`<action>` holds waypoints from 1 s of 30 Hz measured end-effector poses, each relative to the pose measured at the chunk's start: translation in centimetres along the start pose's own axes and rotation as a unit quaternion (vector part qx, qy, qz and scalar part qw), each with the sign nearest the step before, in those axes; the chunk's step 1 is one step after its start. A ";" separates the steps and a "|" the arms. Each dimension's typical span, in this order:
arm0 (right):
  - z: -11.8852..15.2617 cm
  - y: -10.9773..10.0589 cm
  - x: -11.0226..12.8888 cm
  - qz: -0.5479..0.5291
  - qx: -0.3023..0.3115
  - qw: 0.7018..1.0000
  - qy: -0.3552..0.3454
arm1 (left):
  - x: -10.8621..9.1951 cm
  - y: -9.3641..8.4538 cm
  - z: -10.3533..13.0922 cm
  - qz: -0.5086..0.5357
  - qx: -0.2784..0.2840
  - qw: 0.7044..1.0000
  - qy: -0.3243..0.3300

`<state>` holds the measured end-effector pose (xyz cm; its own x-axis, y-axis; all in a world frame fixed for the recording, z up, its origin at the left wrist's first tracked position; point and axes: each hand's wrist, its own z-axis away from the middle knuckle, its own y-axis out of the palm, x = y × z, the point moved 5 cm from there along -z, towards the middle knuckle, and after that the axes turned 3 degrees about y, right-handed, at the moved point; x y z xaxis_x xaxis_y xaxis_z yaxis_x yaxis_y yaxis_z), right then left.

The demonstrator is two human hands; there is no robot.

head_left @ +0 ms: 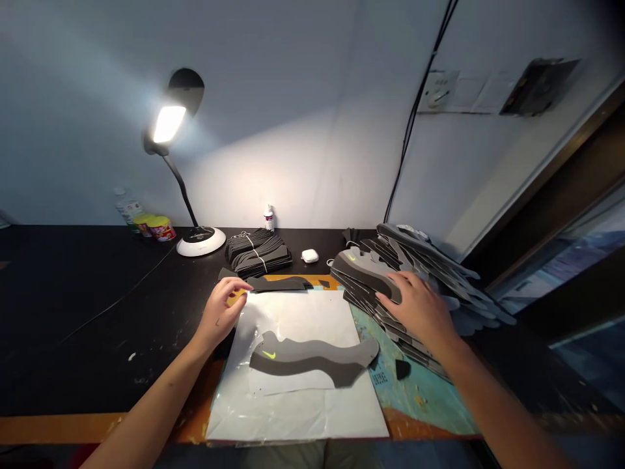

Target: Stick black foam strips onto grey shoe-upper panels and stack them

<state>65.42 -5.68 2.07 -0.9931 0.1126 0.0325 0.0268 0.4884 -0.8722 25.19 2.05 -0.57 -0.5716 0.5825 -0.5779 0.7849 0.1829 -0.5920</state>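
A long wavy grey piece (312, 357) with a small yellow-green swoosh lies on a white sheet (303, 417). To the right, my right hand (417, 306) rests its spread fingers on the top of a fanned stack of similar grey pieces (364, 272). At the sheet's upper left corner, my left hand (225, 309) hovers with thumb and index finger curved and apart, nothing seen between them. Just beyond its fingertips are flat dark grey pieces (283, 284).
A lit desk lamp (201, 242) stands at the back left beside yellow-lidded tubs (161, 228). Behind the sheet are a tied bundle of dark pieces (258, 253), a small bottle (269, 217) and a white case (309, 256). A dark scrap (403, 369) lies at the right.
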 end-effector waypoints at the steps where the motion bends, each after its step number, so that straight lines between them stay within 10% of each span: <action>1: 0.4 0.3 -0.3 0.011 0.002 1.000 0.000 | -0.1 0.2 -0.2 -0.021 0.021 0.999 0.014; 10: -0.1 -1.8 4.8 -0.052 -0.046 0.992 -0.107 | 0.2 4.3 -3.8 -0.169 0.164 0.962 0.138; 16: -0.6 0.5 11.2 -0.194 0.058 0.954 -0.220 | 1.7 5.9 -3.9 -0.201 0.169 0.954 0.144; 22: 2.4 2.9 13.5 -0.303 0.207 0.842 -0.395 | 2.4 5.7 -2.9 -0.202 0.162 0.954 0.150; 30: 4.3 3.0 14.0 -0.353 0.312 0.798 -0.376 | 1.8 5.2 -2.8 -0.217 0.114 0.954 0.174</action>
<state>51.11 -6.39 -2.17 -0.5307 -0.6650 0.5254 -0.3986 -0.3513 -0.8472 28.89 6.32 -3.13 -0.6857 0.7260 -0.0524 0.3967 0.3124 -0.8631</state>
